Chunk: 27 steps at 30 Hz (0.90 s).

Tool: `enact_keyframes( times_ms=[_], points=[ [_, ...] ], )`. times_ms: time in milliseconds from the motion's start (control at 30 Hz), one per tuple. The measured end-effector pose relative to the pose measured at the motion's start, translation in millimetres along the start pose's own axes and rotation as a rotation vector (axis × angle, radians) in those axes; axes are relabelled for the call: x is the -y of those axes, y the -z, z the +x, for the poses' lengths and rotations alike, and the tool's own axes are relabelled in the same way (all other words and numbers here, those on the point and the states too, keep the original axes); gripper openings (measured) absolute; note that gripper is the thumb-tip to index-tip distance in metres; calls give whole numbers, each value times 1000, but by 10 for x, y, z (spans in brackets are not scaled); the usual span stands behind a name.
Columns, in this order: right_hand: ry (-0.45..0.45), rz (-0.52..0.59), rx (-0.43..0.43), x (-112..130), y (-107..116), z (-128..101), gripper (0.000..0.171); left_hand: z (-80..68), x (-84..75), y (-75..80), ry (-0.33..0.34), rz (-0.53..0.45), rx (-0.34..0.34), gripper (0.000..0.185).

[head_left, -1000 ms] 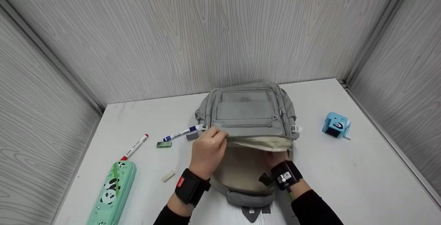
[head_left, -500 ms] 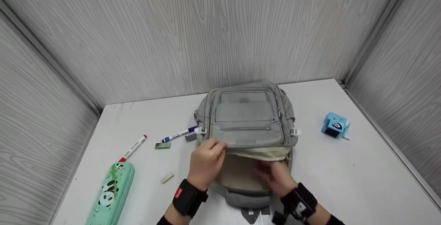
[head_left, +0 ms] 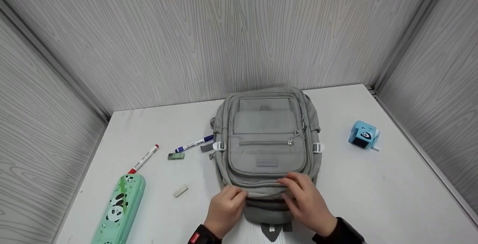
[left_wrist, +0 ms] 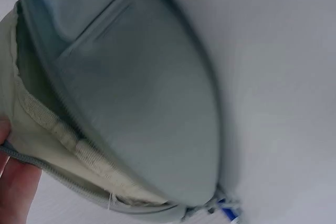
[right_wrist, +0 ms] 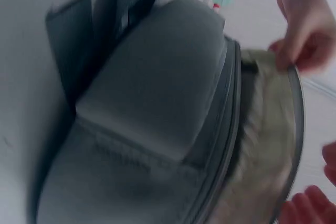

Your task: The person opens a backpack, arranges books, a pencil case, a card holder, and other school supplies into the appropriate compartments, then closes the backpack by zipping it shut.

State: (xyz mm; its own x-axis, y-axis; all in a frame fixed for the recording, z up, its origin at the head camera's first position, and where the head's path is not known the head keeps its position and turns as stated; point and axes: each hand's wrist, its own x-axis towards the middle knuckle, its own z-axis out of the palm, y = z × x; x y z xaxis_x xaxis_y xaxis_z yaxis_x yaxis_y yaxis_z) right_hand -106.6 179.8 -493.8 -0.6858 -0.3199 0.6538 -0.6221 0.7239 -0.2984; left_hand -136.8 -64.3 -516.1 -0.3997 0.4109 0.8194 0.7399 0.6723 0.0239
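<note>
Head view: a grey fabric backpack (head_left: pixel 267 139) lies flat in the middle of the white tabletop (head_left: pixel 392 195), front pockets up, its top end towards the person. Both hands are at that near end. The left hand (head_left: pixel 226 208) has its fingers curled round the near edge of the backpack's front flap, pinching the fabric. The right hand (head_left: pixel 308 203) lies just beside it, fingers bent over the same edge and touching it. The left wrist view shows the zip opening slightly parted, with cream lining (left_wrist: pixel 58 145) visible inside; the right wrist view is blurred.

To the left of the backpack lie a blue-capped white marker (head_left: pixel 194 144) touching its side, a small green eraser (head_left: pixel 176 156), a red-capped white marker (head_left: pixel 144 158), a small white eraser (head_left: pixel 181 191), and, further left and nearer the person, a mint-green panda pencil case (head_left: pixel 119 210). Well to the right of the backpack stands a light-blue cube-shaped pencil sharpener (head_left: pixel 364 135).
</note>
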Motion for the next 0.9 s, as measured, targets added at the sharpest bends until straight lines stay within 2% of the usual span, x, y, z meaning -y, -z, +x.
enact_keyframes(
  times_ms=[67, 233, 300, 467, 633, 700, 767, 833, 900],
  points=[
    [10, -41, 45, -38, -34, -7, 43, -85, -14, -22, -9, -13, 13, 14],
    [60, -51, 136, -92, -132, -110, 29, -237, -9, -41, -25, -55, 64, 32],
    [59, -40, 187, -95, -157, -151, 25, -271, 2, -38, -21, -76, 89, 31],
    [24, -10, 273, -90, -175, -203, 18, -297, 13, -30, -25, -89, 136, 11],
    [12, -1, 289, -89, -158, -207, 16, -244, 0, 10, -15, -97, 165, 18],
    [11, -4, 291, -91, -159, -208, 15, -197, 23, 47, 13, -120, 181, 19],
    [13, -6, 292, -94, -158, -210, 14, -129, 91, 94, 69, -135, 187, 18],
    [9, -3, 299, -93, -155, -212, 14, -50, 220, 135, 159, -122, 176, 16],
    [3, 4, 311, -87, -148, -212, 14, 38, 403, 161, 283, -79, 170, 13]
  ],
)
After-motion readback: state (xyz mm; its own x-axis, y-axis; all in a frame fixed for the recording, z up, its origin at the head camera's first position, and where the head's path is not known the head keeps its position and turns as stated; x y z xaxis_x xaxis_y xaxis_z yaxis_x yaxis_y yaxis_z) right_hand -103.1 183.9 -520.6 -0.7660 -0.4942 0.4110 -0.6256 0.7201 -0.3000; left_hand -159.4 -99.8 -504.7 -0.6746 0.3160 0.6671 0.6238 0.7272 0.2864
